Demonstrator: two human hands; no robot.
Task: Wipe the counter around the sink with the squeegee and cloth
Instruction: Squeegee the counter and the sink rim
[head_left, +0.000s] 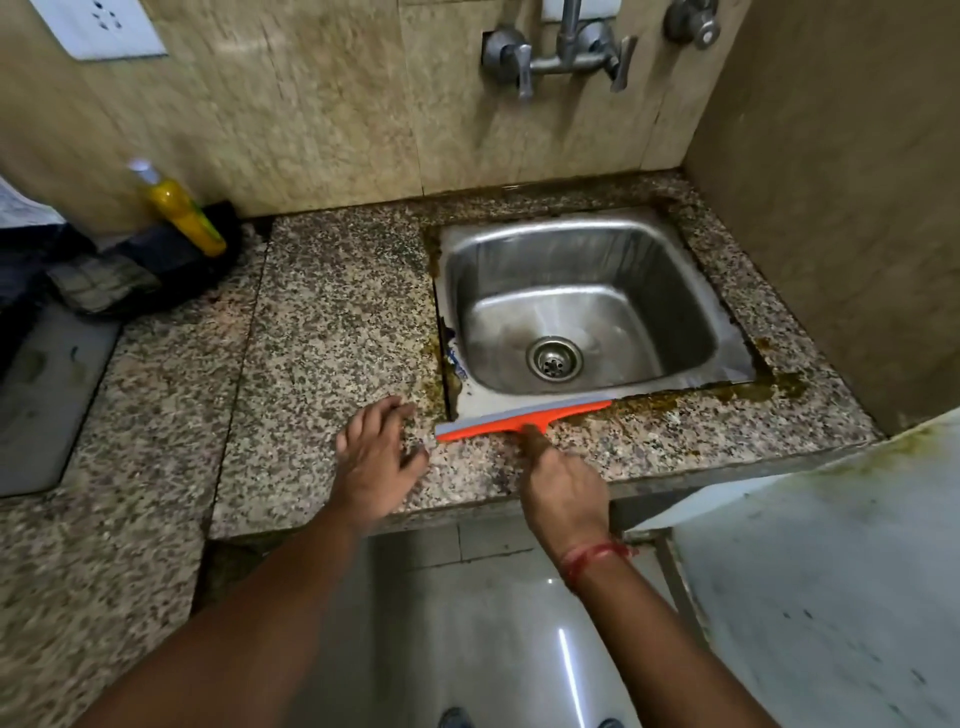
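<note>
An orange squeegee (519, 419) with a grey blade lies across the front rim of the steel sink (587, 312), set in a speckled granite counter (332, 332). My right hand (563, 486) grips its handle, forefinger stretched along it. My left hand (379, 457) rests flat on the counter just left of the blade, fingers spread, holding nothing. A dark cloth (135, 270) lies crumpled at the counter's back left.
A yellow bottle (182, 210) leans on the dark cloth by the wall. Taps (561, 54) stick out of the wall above the sink. Brown grime rings the sink edge. A wall stands on the right, a white surface (831, 571) below it.
</note>
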